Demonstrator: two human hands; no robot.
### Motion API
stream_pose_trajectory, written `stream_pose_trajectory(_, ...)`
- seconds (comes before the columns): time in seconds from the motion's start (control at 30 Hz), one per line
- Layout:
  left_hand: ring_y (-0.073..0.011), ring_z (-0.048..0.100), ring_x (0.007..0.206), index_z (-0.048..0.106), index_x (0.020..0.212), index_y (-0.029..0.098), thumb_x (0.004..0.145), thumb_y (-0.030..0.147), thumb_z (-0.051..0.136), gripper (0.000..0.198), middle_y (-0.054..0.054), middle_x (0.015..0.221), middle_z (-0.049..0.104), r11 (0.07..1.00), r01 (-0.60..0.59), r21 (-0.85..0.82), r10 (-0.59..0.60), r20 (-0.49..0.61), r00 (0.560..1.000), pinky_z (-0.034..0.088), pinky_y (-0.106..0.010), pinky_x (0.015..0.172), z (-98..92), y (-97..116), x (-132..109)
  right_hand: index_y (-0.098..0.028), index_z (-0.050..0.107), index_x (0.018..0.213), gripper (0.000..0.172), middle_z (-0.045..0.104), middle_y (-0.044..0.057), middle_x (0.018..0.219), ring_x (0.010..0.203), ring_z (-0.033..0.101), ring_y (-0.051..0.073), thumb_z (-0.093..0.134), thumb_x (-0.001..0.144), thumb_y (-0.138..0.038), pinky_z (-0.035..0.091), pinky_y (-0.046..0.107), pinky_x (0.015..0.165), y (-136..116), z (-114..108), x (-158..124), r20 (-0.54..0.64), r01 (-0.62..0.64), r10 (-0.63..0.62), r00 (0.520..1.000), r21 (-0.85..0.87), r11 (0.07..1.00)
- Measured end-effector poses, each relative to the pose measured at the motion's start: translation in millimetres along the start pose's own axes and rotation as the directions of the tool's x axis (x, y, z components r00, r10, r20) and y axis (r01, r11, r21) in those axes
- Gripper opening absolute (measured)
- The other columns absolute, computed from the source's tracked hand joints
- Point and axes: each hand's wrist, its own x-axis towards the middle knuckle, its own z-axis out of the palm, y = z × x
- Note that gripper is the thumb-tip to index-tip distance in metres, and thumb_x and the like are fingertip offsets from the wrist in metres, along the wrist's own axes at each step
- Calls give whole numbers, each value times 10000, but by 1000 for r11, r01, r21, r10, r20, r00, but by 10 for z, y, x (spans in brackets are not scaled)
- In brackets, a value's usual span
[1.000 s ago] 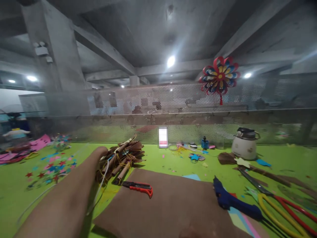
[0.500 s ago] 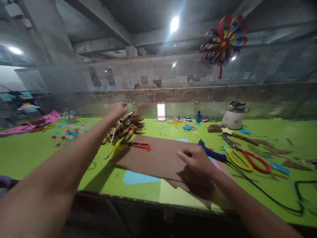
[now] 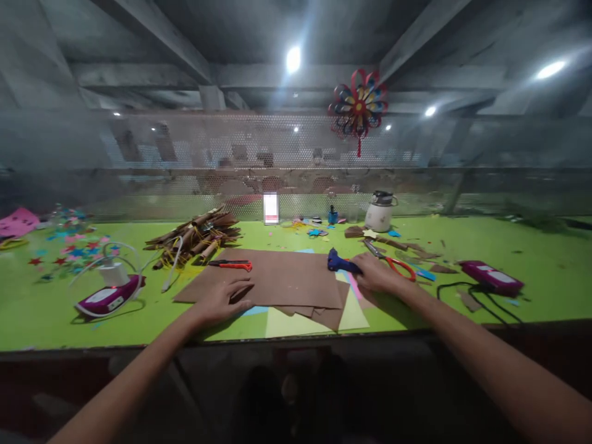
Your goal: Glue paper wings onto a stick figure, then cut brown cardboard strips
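Left hand (image 3: 222, 301) lies flat on the near left corner of the brown sheet (image 3: 277, 279), fingers spread and gripping nothing. The sheet sits at the centre of the green counter (image 3: 462, 308), on top of yellow-green paper (image 3: 296, 320) that shows along its near edge.

Right hand (image 3: 377, 275) rests at the sheet's right edge, touching the rear of the blue glue gun (image 3: 340, 263). The fingers look curled, but whether they have closed on the gun cannot be told. The gun's nose points left over the sheet.

Surroundings: an orange utility knife (image 3: 231, 265) lies on the sheet's far left corner, just beyond the left hand. A bundle of brown rolls (image 3: 194, 235) is heaped behind it. Red-handled scissors (image 3: 398, 266) lie just beyond the right hand. A black cable (image 3: 467, 290) runs to a pink device (image 3: 493, 276) further right. A second pink unit (image 3: 107, 298) stands to the left, with coloured paper stars (image 3: 69, 250) scattered beyond it. A white pot (image 3: 380, 213) stands at the back by the mesh screen (image 3: 296, 148), and a paper pinwheel (image 3: 358, 108) hangs above.
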Motion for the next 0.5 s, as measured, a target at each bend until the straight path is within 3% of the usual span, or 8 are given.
stream_pose_trajectory(0.13, -288, 428, 1242, 487, 1309, 216, 797, 623, 426, 656, -85, 1381, 444, 999, -11, 44, 11, -17, 1000, 341, -404, 1017, 28, -41, 7, -124, 630, 976, 217, 649, 135, 919, 851, 578, 222, 473, 836, -177, 375, 273, 709, -113, 157, 95, -39, -57, 55, 998, -42, 997)
stream_pose_trajectory(0.27, -281, 494, 1176, 545, 1251, 182, 842, 599, 366, 611, -105, 1305, 526, 994, -6, 109, 17, -103, 995, 381, -385, 977, 79, -41, 9, -131, 632, 959, 232, 624, 129, 966, 917, 548, 222, 466, 880, -273, 378, 276, 762, -109, 158, 157, -127, -94, 87, 988, -56, 994)
stream_pose_trajectory(0.4, -262, 578, 1034, 610, 1145, 173, 891, 506, 352, 492, -127, 1169, 613, 969, -133, 209, 158, -105, 982, 432, -358, 882, 68, 6, 41, -131, 581, 1109, 284, 594, 144, 1066, 1018, 493, 249, 407, 899, -209, 368, 331, 839, 158, 46, 140, -216, -202, 184, 959, -64, 977)
stream_pose_trajectory(0.5, -203, 608, 869, 645, 1005, 177, 906, 382, 384, 346, -114, 1001, 655, 934, -265, 240, 299, -119, 947, 450, -298, 790, 50, 16, 70, -82, 612, 1065, 289, 595, 196, 1060, 1009, 498, 297, 424, 878, -198, 382, 393, 824, 430, -36, 77, -228, -290, 269, 936, -62, 955)
